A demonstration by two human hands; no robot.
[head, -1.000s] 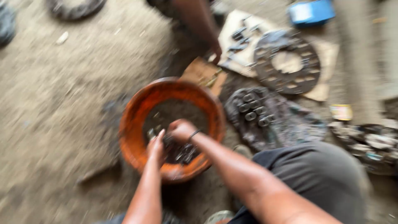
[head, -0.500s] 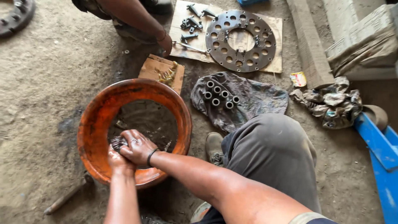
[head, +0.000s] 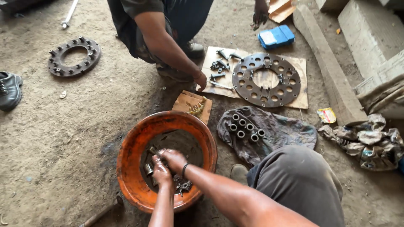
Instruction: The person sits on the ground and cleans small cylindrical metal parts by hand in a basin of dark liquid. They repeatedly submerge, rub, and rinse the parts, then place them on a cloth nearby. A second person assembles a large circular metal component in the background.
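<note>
Low in the frame, left of centre, both of the person's hands are down inside an orange basin (head: pixel 130 162) that sits on the dirt floor. Dark liquid and small metal parts (head: pixel 182 185) lie in its bottom. The left hand (head: pixel 161 172) and the right hand (head: pixel 173 159) are pressed close together, touching, with fingers curled; whether they pinch one of the parts I cannot tell, since the fingertips hide each other. A dark band circles the right wrist.

Just right of the basin, a grey rag (head: pixel 277 132) carries a cluster of short metal sleeves (head: pixel 246 128) standing on end. Above it, on a sheet of cardboard (head: pixel 301 86), lies a round perforated steel plate (head: pixel 266 79), with loose bolts and levers (head: pixel 221 69) beside it. Another person crouches at the top centre, one hand (head: pixel 202 80) resting at the cardboard's left edge. A toothed ring (head: pixel 74 56) lies at upper left, a blue box (head: pixel 276 36) at upper right.
</note>
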